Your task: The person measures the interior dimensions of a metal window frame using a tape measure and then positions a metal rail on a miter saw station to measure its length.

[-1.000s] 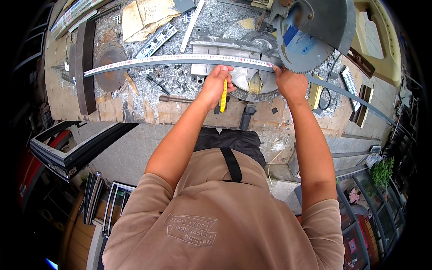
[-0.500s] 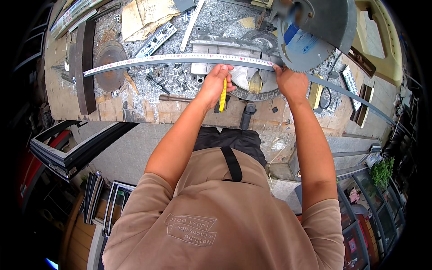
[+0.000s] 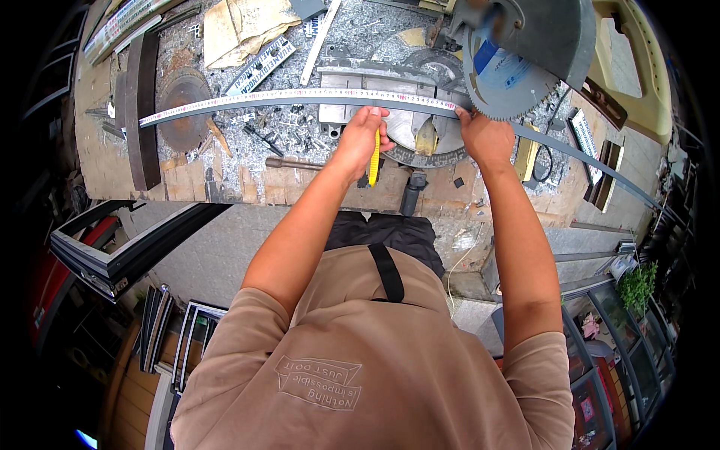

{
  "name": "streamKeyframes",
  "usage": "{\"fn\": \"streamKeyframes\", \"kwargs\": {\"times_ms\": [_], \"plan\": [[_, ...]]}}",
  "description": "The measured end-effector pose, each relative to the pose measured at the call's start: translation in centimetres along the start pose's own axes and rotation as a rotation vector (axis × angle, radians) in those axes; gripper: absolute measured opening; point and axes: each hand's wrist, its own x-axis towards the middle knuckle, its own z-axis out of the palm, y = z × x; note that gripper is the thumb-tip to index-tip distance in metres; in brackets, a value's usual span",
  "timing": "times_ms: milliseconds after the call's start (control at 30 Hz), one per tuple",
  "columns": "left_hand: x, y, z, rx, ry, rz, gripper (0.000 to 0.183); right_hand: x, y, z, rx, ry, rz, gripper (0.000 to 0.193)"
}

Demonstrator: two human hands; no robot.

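Observation:
A long, slim grey profile (image 3: 570,152) crosses the bench and passes over the miter saw's base (image 3: 352,82). Along it lies a white tape measure blade (image 3: 300,95) with red and black marks. My left hand (image 3: 361,142) is closed at the profile's near edge, thumb against it. From its curled fingers hangs a narrow yellow strip (image 3: 374,165) with dark ticks; what else the palm holds is hidden. My right hand (image 3: 487,139) grips the profile at the tape's right end, close to the toothed saw blade (image 3: 502,82). Its fingertips are partly hidden.
A brown metal bar (image 3: 142,112) lies under the profile's left end, beside a rusty round blade (image 3: 185,109). Metal shavings, cardboard (image 3: 244,30) and offcuts litter the bench. The saw's grey guard (image 3: 551,37) rises at the right. Dark frames (image 3: 127,247) stand at the lower left.
The yellow strip below my left hand has shifted very slightly to the right. Both hands, the profile and the tape keep nearly the same place.

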Motion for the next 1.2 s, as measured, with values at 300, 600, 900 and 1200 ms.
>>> {"fn": "streamKeyframes", "kwargs": {"times_ms": [300,600,900,1200], "plan": [[0.0,1.1,0.9,-0.009,0.078,-0.111,0.023,-0.1,-0.3,-0.5,0.002,-0.013,0.008,0.046],[0.1,1.8,1.4,-0.087,0.109,-0.202,0.027,0.0,-0.7,-1.1,0.041,-0.038,0.039,0.048],[0.3,1.7,0.9,-0.114,0.100,-0.217,0.024,0.3,0.4,0.7,0.019,-0.050,0.088,0.066],[0.1,1.4,0.9,-0.118,0.079,-0.200,0.026,0.4,0.3,0.5,0.012,-0.073,0.105,0.070]]}}
